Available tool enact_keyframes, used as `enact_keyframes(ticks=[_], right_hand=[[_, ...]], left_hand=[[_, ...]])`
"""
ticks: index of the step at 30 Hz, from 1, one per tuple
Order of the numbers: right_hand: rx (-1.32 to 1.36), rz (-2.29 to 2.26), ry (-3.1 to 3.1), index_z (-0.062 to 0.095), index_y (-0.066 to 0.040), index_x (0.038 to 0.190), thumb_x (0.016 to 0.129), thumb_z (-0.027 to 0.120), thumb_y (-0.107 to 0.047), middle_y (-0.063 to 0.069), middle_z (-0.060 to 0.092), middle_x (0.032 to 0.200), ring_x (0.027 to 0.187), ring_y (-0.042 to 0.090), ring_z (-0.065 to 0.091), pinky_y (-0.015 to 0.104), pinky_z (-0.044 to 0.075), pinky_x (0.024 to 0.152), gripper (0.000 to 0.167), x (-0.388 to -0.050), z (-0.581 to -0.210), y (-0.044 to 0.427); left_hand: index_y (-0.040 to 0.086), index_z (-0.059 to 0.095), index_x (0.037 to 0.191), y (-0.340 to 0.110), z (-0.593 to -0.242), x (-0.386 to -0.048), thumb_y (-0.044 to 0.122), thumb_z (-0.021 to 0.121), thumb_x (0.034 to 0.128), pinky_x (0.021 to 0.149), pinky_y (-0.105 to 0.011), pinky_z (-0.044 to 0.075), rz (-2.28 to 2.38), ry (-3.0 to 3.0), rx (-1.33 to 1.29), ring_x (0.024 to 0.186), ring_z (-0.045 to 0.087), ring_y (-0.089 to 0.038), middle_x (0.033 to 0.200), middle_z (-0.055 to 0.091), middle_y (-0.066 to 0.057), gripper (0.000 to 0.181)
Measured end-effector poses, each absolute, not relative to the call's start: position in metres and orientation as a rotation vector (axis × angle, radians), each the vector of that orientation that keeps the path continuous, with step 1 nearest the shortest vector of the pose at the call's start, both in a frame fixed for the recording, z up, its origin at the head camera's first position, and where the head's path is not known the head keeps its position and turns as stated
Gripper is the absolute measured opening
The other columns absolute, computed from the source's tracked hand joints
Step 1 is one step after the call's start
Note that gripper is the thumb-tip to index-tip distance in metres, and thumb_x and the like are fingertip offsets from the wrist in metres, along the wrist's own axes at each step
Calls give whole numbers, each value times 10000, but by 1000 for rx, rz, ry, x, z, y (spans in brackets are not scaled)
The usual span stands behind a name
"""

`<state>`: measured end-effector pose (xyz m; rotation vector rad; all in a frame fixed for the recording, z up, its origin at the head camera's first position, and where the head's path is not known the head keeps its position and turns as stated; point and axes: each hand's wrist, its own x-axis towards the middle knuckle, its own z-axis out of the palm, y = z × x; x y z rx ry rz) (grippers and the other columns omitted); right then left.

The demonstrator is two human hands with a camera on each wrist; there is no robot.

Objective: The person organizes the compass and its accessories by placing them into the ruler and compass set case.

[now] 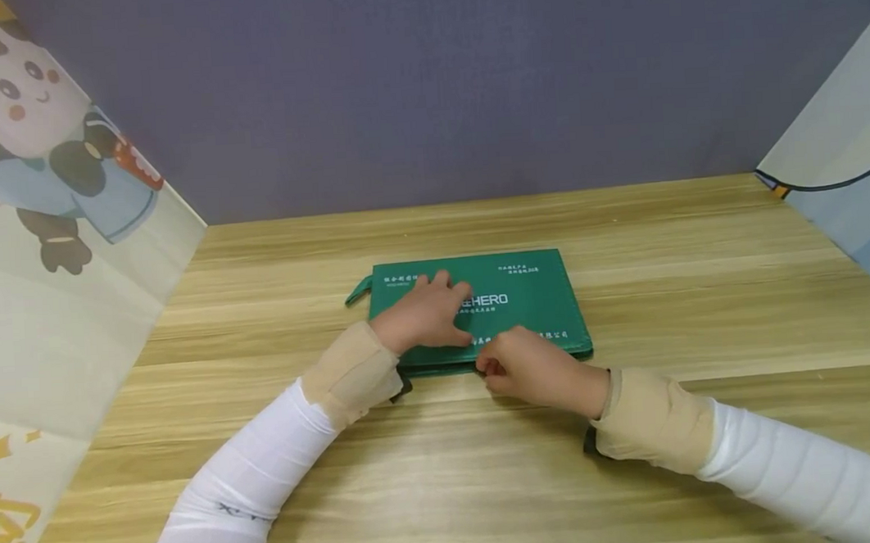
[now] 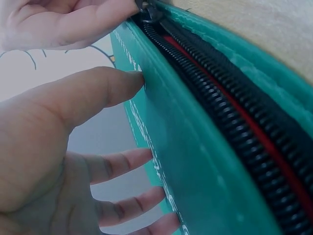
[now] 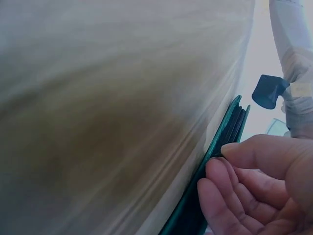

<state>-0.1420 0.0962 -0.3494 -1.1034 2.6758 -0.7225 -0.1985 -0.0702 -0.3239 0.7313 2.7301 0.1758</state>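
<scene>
A green zip case [image 1: 540, 295] with white lettering lies flat on the table, its zipped edge toward me. My left hand [image 1: 430, 311] rests on its cover with the fingers spread. At the near edge, my right hand [image 1: 532, 369] pinches the zipper pull between thumb and curled index finger; the pull itself is mostly hidden. The black slider [image 2: 150, 13] shows in the left wrist view, and the black zipper teeth [image 2: 215, 98] stand apart along the side by my left hand, with a red strip between them. In the right wrist view my right thumb [image 3: 244, 152] presses at the zipper.
A green strap [image 1: 359, 290] sticks out from the case's far left corner. The wood-grain table [image 1: 445, 468] meets a dark blue panel [image 1: 425, 91] at the back. Cartoon-printed panels [image 1: 44, 144] stand at the sides. Both wrists carry wrapped black camera mounts.
</scene>
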Motion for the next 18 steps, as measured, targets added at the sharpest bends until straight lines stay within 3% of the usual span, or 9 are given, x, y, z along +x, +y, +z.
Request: enact_keyframes(ticks=[5,13,18], right_hand=[[-1116,-745,2675,721,-5,859,789,667,15,-25,638,680,596,6,510,215,502,643,91,-141,-349,87],[-1148,-772,2663,689,-39,771,796,651,25,-72,498,560,531,27,394,193,431,581,79,-140,-349,76],[-1161,-782,2664,684,-42,763,797,651,25,-64,510,569,517,23,392,193,431,577,81,-139,-348,72]], left_hand=[[156,442,1374,-71,-323,-198,380,696,839,901,-399,422,182,2721,733,1089,385,-287,1307,403,-144,634],[152,448,1364,-72,-322,-199,367,690,848,889,-395,430,194,2711,742,1081,381,-288,1303,402,-147,609],[159,445,1366,-72,-322,-199,361,681,856,877,-389,432,197,2707,737,1064,382,-280,1297,404,-143,597]])
